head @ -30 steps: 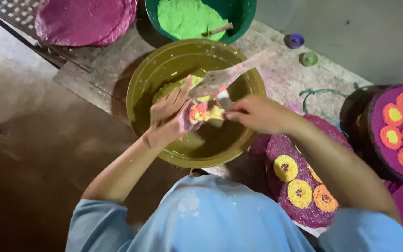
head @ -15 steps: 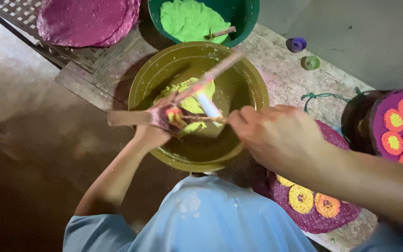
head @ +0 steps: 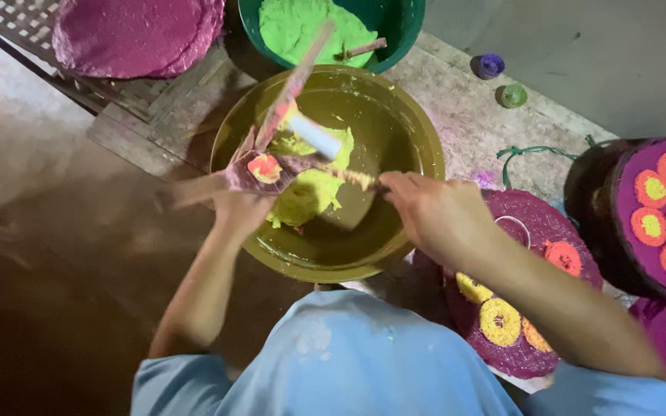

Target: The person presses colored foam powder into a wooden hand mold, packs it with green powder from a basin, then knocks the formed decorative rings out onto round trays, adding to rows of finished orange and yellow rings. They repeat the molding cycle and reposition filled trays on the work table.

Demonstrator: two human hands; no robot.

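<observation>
My left hand (head: 239, 209) reaches over the near left rim of an olive-yellow bowl (head: 427, 146). It grips a small purple piece with an orange and yellow dot (head: 264, 168), together with long blurred sticks (head: 296, 77) and a white tube (head: 314, 135). My right hand (head: 435, 212) is at the bowl's right side, pinching a thin stick (head: 348, 176) coated in yellow paste; its tip touches the purple piece. Yellow paste (head: 306, 199) lies in the bowl beneath both hands.
A green bowl of green paste (head: 402, 23) stands behind. A purple disc (head: 132, 35) rests on a rack at top left. Purple discs with yellow and orange rings sit to the right (head: 549, 239) and far right (head: 664, 216). Two small caps (head: 491, 65) and a green cord (head: 533, 150) lie on the slab.
My hands, close together over the bowl a second ago, have drawn apart. The long stick in my left hand has swung from slanting right to nearly upright.
</observation>
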